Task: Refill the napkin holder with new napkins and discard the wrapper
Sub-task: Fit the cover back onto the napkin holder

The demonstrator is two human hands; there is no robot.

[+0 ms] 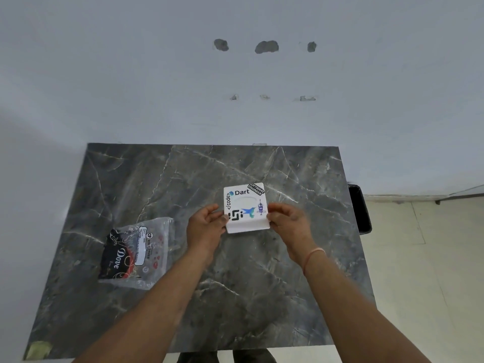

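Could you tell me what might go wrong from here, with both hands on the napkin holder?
The left hand and right hand hold the white napkin holder only by its side edges, so it might slip or tip as it is handled. The napkin pack lies close to the table's left edge, so a careless reach could push it off. The black bin sits beyond the right edge, so a tossed wrapper might miss.

Two bare forearms and hands, seen from above.
No sleeves on either arm; thin orange-pink thread bracelet tied around right wrist; left hand and right hand without rings or gloves; dark trousers just visible below.
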